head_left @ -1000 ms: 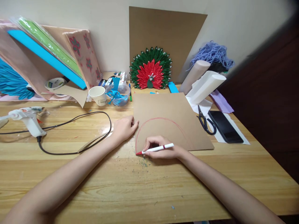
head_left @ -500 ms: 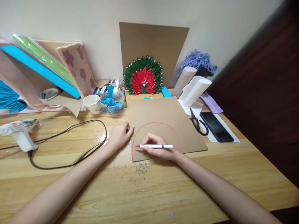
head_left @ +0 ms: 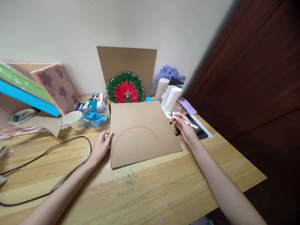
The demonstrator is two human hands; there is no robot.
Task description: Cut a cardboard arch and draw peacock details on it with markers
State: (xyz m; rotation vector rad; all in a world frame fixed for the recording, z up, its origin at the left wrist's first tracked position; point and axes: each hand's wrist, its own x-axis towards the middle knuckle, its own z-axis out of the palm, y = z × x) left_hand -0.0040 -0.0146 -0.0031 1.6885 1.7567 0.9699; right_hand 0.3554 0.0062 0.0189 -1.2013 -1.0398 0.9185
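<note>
Right hand (head_left: 185, 128) has come off the cardboard sheet (head_left: 140, 131) and swung out past its right edge, still pinching the red marker (head_left: 184, 121) between fingertips, now over the scissors (head_left: 175, 129) and black phone (head_left: 199, 131); before, the tip was down at the arc's left end. Left hand (head_left: 102, 147) hasn't left the sheet's left edge, fingers loosely curled against it, cable (head_left: 58, 147) just beside. Sheet lies flat mid-table (head_left: 164, 187) with the red arc (head_left: 137, 134) drawn: probably light, stiff, easy to slide, best gripped at an edge or corner; marker's light, hold mid-barrel.
</note>
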